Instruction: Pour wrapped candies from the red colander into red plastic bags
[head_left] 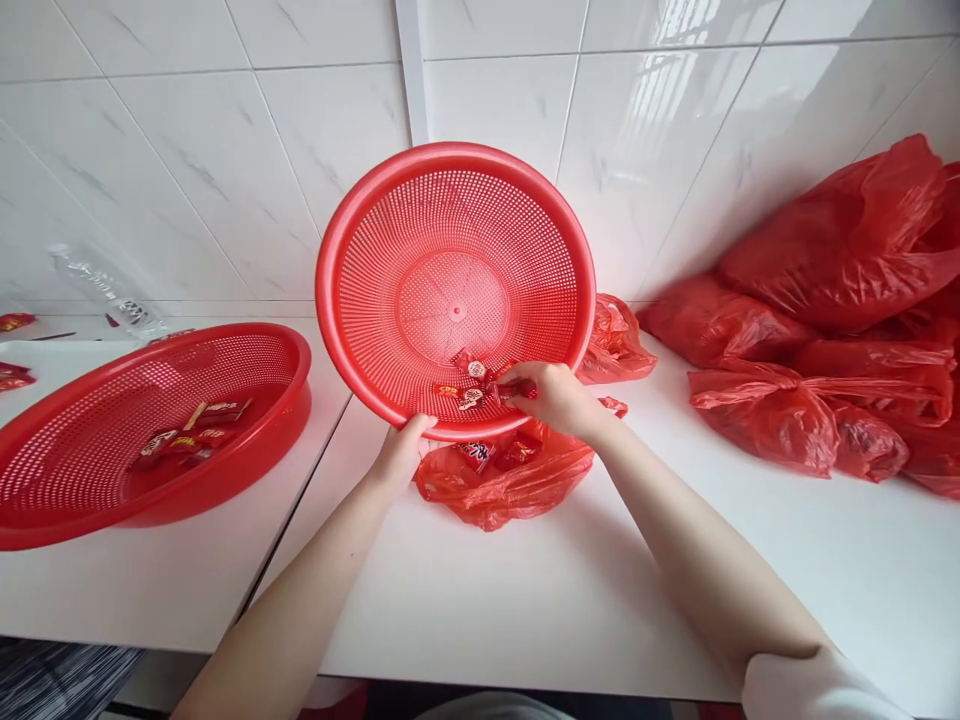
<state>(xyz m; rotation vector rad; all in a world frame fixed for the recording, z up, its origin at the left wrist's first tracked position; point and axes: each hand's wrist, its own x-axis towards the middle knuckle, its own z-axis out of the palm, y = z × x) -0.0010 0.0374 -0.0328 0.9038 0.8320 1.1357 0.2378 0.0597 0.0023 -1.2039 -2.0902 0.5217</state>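
Note:
A red perforated plastic basket [457, 215] is tilted toward me, its open mouth facing my view. With its thumb over the lower rim, my left hand [405, 452] grips the basket; its other fingers are hidden beneath. My right hand [553, 395] reaches inside at the lower right, fingers closed on a red wrapped candy [517, 388]. Beside those fingers, several small wrapped candies [469, 390] lie against the basket's lower wall. Directly under the rim sits an open red plastic bag [495, 490] with wrapped pieces showing inside.
A second red basket [292, 400] at the left holds a few wrapped pieces [187, 440]. Filled red plastic bags [840, 250] are piled at the right against the tiled wall [495, 100]. A clear plastic wrapper [105, 285] lies at the back left of the white table [480, 610].

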